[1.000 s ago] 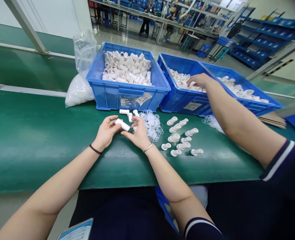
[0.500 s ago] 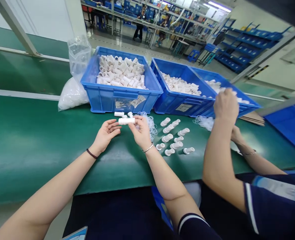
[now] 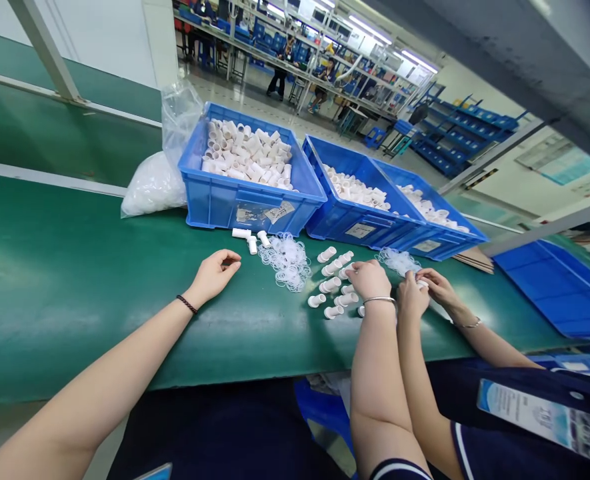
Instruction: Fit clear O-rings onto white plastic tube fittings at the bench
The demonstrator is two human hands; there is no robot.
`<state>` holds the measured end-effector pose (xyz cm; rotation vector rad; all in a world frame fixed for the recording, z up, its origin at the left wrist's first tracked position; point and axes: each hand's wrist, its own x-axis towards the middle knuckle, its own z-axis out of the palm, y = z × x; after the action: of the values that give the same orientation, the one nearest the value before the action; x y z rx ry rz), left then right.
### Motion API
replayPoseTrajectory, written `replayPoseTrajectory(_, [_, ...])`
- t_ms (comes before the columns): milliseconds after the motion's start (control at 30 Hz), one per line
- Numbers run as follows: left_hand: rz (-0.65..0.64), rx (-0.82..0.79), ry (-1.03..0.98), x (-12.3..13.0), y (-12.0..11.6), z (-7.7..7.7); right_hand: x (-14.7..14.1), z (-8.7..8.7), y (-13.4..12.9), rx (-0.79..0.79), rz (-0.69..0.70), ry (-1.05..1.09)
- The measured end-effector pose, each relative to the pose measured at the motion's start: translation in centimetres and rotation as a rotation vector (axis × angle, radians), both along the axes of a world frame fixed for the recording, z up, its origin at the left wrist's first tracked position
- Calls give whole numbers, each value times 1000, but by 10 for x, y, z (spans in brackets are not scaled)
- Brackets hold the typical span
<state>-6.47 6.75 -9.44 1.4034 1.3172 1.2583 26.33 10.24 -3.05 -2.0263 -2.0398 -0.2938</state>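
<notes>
My left hand hovers over the green tabletop, fingers loosely curled, with a gap between thumb and fingertips and nothing held. My right hand is among the standing white pipe fittings on the right. Its fingertips close on one white fitting, which the hand partly hides. Other fittings stand slightly tilted in loose rows beside it. Between my hands lies a pile of thin clear rings. Loose white pieces rest just left of the rings, below the first blue bin.
Blue bins of white parts line the back. A clear bag sits at their left. At the right, a co-worker's hands hold a small white piece near my right arm. More rings and a blue tray lie there.
My right hand has moved right, from beside my left hand to the standing fittings, with the white fitting. The co-worker's raised hand has come down from the bin. The view has shifted slightly.
</notes>
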Motion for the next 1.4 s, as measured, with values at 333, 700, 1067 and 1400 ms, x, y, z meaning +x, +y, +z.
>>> replayPoseTrajectory(333, [37, 69, -74, -2, 9, -1, -37, 28, 1, 12, 67, 90])
replayPoseTrajectory(700, [95, 358, 452, -26, 15, -9, -158, -27, 39, -77, 291, -77])
replayPoseTrajectory(1067, [-6, 353, 948, 15, 75, 6, -138, -38, 16, 269, 455, 292])
replayPoseTrajectory(1400, [96, 130, 606, 4, 37, 1, -129, -57, 7, 271, 409, 588])
